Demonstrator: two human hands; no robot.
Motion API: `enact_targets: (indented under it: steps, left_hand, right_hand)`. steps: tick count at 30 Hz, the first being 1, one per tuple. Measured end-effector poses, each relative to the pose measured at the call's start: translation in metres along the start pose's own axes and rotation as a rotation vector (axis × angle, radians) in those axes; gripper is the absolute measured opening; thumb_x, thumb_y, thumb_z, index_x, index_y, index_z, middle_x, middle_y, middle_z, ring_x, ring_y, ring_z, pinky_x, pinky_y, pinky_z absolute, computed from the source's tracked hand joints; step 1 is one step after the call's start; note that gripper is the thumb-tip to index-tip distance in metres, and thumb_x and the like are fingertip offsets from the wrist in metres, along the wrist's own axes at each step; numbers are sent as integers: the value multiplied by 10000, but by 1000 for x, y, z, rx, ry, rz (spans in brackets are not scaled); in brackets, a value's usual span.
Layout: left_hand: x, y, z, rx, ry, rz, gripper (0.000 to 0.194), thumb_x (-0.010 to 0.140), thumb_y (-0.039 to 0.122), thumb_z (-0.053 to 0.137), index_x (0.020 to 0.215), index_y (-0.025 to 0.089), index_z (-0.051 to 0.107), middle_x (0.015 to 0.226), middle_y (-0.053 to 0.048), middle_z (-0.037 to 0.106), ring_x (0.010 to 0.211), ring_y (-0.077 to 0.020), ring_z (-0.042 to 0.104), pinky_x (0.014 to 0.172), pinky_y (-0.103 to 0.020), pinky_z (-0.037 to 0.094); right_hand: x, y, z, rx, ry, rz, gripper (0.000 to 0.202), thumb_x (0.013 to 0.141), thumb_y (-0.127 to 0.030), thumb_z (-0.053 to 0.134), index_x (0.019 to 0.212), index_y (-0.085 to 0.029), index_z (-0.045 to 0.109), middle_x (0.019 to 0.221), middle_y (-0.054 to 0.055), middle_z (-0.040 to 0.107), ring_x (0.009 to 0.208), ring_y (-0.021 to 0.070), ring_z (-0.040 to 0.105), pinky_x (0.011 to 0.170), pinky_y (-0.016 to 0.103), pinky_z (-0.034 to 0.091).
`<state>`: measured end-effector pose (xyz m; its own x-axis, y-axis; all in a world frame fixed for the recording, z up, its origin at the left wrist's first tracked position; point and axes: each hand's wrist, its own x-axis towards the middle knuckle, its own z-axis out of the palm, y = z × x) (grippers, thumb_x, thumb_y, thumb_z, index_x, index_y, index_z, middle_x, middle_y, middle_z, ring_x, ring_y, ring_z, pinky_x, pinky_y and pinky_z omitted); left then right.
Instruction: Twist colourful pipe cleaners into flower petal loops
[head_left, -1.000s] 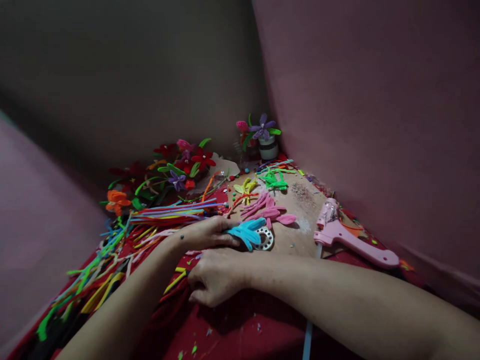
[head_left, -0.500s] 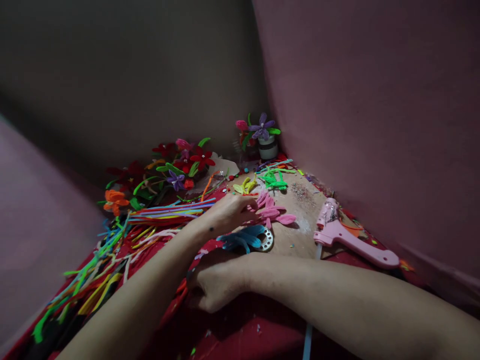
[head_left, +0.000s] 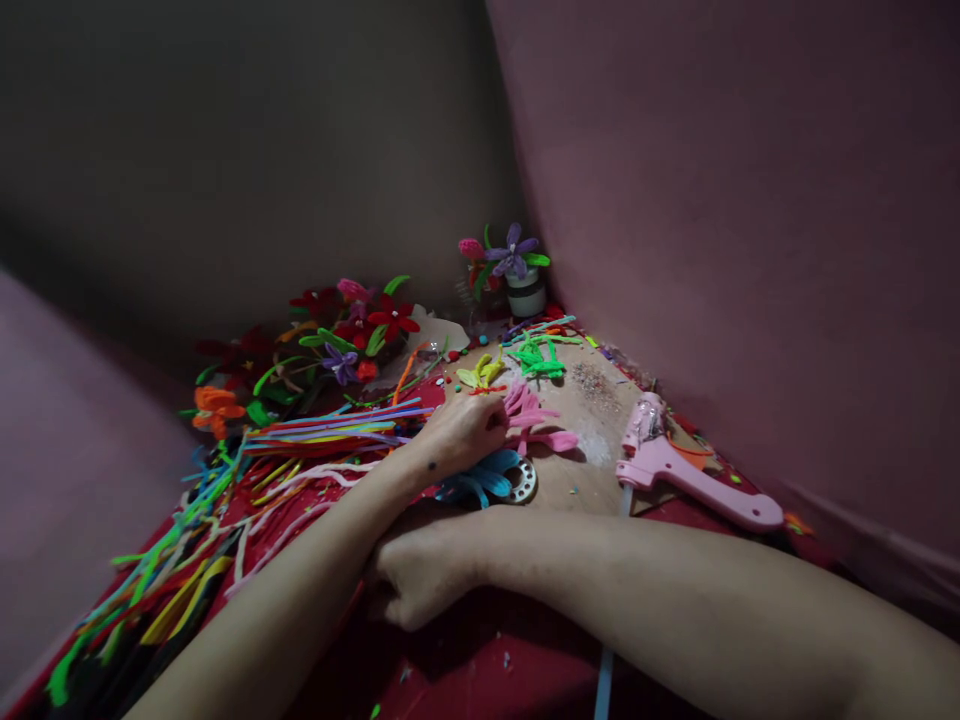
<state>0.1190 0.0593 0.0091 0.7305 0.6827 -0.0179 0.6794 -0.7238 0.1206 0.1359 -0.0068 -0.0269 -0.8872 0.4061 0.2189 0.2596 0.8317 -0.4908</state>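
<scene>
My left hand (head_left: 469, 430) lies over the near-left side of a pile of pink pipe-cleaner petals (head_left: 555, 440). Its fingers are curled in, and whatever they pinch is hidden. Crossing in from the right, my right hand (head_left: 424, 575) is closed in a fist below the left wrist; its fingertips and anything inside them are out of sight. Between the hands and the pink pile lie blue pipe-cleaner petals (head_left: 487, 478), against a metal disc with holes (head_left: 523, 482). Yellow petals (head_left: 481, 371) and green petals (head_left: 538, 356) sit just beyond the left hand.
A pink glue gun (head_left: 690, 470) with a glue stick (head_left: 604, 685) rests at right. Loose pipe cleaners (head_left: 330, 432) spread over the red cloth (head_left: 480, 680) at left. Finished flowers (head_left: 341, 330) and a small flower pot (head_left: 526, 293) stand at the back, near the walls.
The view has turned slightly right. My left hand has shifted a little right and nearer, and its fingers have curled in beside the pink petals. My right hand stays closed in nearly the same place.
</scene>
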Motion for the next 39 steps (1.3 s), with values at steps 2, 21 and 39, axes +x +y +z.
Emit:
enact_targets:
  steps: [2,21,39]
  left_hand:
    - [-1,2,0,-6,-4,-16,126,706,200,491,723,162,609,602,-5,570,545,-109,467,508,-206,302]
    - [6,-11,5,-150,-76,-99,310,763,302,455,900,124,669,682,-44,616,593,-130,496,536,-221,322]
    - [-79,-43,-26,-400,147,-183,261,759,309,504,844,126,668,645,-4,596,582,-96,479,539,-185,351]
  right_hand:
    - [0,0,1,-6,18,0,258,694,-229,459,791,-94,657,703,83,663,493,105,441,448,205,337]
    - [-2,3,1,48,30,37,287,696,-239,439,824,-114,663,739,82,673,551,122,483,498,204,363]
    - [-6,3,8,-72,128,106,214,743,-296,481,692,-174,649,624,40,640,509,109,459,478,222,269]
